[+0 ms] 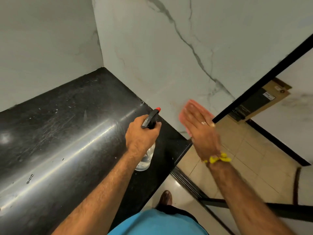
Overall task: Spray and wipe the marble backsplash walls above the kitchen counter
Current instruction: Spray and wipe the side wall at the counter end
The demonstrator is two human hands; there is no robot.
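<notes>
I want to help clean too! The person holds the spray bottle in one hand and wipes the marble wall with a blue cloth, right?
Almost. The head view shows the cloth is pink, not blue. The left hand does hold the spray bottle, and the right hand wipes the marble wall.

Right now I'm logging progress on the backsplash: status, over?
Left hand grips spray bottle above counter. Right hand presses pink cloth flat on marble wall. Nothing in the way.

Your tabletop (71, 133) is polished black stone, glossy and finely scratched. Above it, the backsplash (160, 53) is smooth white marble veined grey. The spray bottle (147, 155) standing on the tabletop looks like clear plastic; the pink cloth (184, 114) against the backsplash looks soft.
</notes>
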